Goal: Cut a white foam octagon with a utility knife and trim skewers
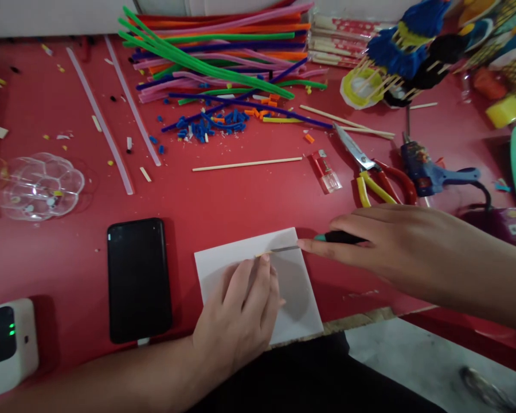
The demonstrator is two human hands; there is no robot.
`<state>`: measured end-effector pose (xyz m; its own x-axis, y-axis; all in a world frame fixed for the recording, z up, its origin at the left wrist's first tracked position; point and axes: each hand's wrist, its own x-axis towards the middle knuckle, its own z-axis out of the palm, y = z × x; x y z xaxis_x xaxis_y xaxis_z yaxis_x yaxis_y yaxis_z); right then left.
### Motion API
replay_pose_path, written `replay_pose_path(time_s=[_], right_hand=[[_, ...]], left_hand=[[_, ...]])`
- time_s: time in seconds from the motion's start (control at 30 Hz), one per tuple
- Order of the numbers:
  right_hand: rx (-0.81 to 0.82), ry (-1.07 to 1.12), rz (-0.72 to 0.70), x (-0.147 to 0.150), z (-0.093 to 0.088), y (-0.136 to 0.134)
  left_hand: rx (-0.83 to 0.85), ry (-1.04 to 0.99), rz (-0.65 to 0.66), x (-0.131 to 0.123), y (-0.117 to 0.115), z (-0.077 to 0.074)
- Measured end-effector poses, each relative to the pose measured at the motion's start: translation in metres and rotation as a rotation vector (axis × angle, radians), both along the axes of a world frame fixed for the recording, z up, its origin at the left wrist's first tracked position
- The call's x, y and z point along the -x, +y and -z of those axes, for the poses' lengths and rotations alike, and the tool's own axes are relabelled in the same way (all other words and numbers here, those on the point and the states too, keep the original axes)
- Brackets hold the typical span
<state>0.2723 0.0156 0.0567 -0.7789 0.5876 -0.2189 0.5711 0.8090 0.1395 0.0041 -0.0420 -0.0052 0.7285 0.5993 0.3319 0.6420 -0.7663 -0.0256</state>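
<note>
My right hand [382, 246] is wrapped round a knife [343, 237] with a black and green handle, its forefinger stretched along the blade. The thin blade points left, low over a white board [303, 304], its tip close to my left fingertips. With its fingers bent and together, my left hand [241, 304] presses down on the board. A small, thin yellowish piece [259, 254] shows at those fingertips; most of it is hidden, so I cannot tell its kind. Whether the blade touches the piece is not clear.
Beyond the board are a wooden stick [247, 164], pliers [370, 166], a glue gun [432, 169] and a small red-capped bottle [325, 171]. Coloured pipe cleaners [215, 49] lie at the back. A phone [139, 281] and clear flower-shaped dish [43, 186] are to the left.
</note>
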Motion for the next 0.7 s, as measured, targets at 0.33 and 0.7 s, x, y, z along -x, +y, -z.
replay_pose_path(time_s=[0.33,0.7], right_hand=[[0.071,-0.023,-0.011,-0.004,-0.01,0.005],[0.11,0.037,-0.042,-0.011,-0.013,0.009]], left_hand=[[-0.001,0.004,0.0,0.0,0.0,0.0],[-0.01,-0.003,0.015,0.0,-0.001,0.001]])
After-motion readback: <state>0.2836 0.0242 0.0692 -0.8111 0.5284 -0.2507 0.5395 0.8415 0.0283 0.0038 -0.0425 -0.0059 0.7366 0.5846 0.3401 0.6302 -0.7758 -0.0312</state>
